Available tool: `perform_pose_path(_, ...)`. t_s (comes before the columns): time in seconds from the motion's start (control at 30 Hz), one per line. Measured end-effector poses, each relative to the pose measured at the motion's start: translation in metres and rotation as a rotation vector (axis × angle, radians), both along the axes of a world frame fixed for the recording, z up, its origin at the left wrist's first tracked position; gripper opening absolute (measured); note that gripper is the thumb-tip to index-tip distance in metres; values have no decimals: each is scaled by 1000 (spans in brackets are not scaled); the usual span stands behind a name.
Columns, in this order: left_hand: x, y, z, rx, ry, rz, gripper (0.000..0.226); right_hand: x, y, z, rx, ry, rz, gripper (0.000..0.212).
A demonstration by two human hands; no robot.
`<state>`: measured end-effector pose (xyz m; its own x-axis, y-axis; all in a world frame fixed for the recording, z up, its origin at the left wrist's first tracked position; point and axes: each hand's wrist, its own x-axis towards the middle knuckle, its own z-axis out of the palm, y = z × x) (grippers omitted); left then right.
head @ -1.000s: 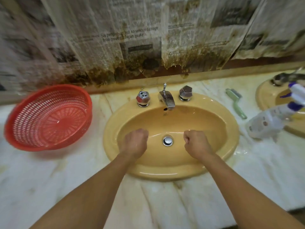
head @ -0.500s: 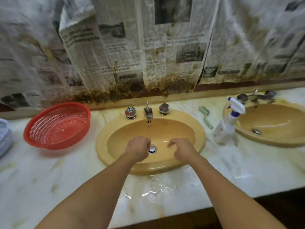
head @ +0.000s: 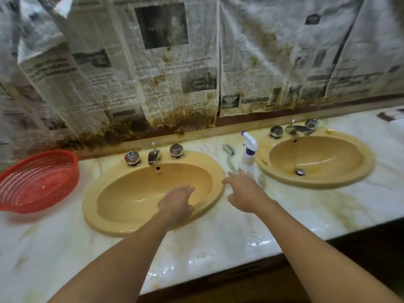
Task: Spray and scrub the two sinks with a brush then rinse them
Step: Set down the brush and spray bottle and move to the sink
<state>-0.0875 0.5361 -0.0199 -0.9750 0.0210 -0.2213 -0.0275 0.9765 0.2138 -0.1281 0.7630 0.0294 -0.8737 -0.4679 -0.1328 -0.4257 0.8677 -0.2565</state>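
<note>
A marble counter (head: 218, 241) is seen carrying two yellow basins, and places are given here from the left sink (head: 122, 224), over which the left hand (head: 177, 204) is held with fingers extended and nothing gripped. The right sink (head: 369, 165) lies well off to the right of it. A red basket (head: 13, 204) is set to its left, apart from the rim. Stained newspaper (head: 153, 84) is hung along the wall behind it. Between the two basins, to the right of the left sink's rim, the spray bottle (head: 249, 147) is stood upright, its trigger head at the top. The green brush (head: 229, 157) is laid just left of the bottle, its long axis running from the back wall toward the counter's front, head probably at the far end, though blur makes that hard to confirm. The right hand (head: 242, 191) is spread empty beyond the left sink's right edge, fingertips close to the bottle's base and the brush handle, so it is judged the nearer hand for either. Nothing is seen standing between it and them.
</note>
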Motion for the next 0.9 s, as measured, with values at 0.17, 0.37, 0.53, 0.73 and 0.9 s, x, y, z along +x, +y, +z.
perform_pose_path(0.17, -34, 45, -7, 42, 25, -44, 67, -38, 27, 24, 56, 288, 40, 53)
perform_pose_path(0.37, -100, 67, -19, 85, 18, -90, 70, -83, 40, 26, -89, 367, -168, 71)
perform_pose_path(0.53, -158, 76, -37, 185, -8, 17, 88, -108, 45, 3, -672, -40, -529, 93)
perform_pose_path(0.73, -204, 86, -63, 150, 34, -55, 75, -127, 42, -26, -819, -165, -618, 63)
perform_pose_path(0.9, -234, 106, -79, 188, 120, 96, 79, -141, 37, -27, -854, -217, -660, 29)
